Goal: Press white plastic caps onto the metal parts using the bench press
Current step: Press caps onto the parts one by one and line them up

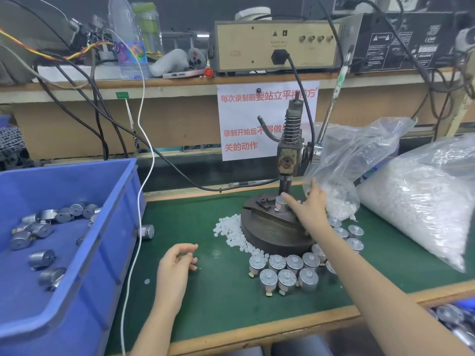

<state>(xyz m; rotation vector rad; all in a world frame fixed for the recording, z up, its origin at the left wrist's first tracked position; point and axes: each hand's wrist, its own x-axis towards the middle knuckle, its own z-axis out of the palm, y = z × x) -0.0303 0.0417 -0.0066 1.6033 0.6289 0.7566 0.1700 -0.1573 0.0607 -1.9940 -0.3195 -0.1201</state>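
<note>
- The right hand (309, 209) reaches over the press base (267, 237) to the metal part (279, 205), which sits on the fixture under the ram of the bench press (289, 155). Its grip is spread, with fingers near straight and the index tip on the part's top. We see nothing clasped.
- The left hand (177, 263) rests on the table (231, 309) with its grip loosely curled. White specks at the fingertips may be a cap; we cannot tell.
- Loose white caps (232, 233) lie against the base's left edge, and the capped parts (277, 263) stand grouped in front.
- To do this step well, we judge:
  - centre the part under the ram
  - set the cap square on the shaft
  - clear all fingers before touching the lever (331, 111)
  - pull in one steady stroke
- Hard to make out:
  - The right thumb is hidden.
  - The index finger covers the part's top, so we cannot say whether a cap is on it.
  - The ram tip is behind that finger.
  - A bin at the lower right is cut off.
</note>
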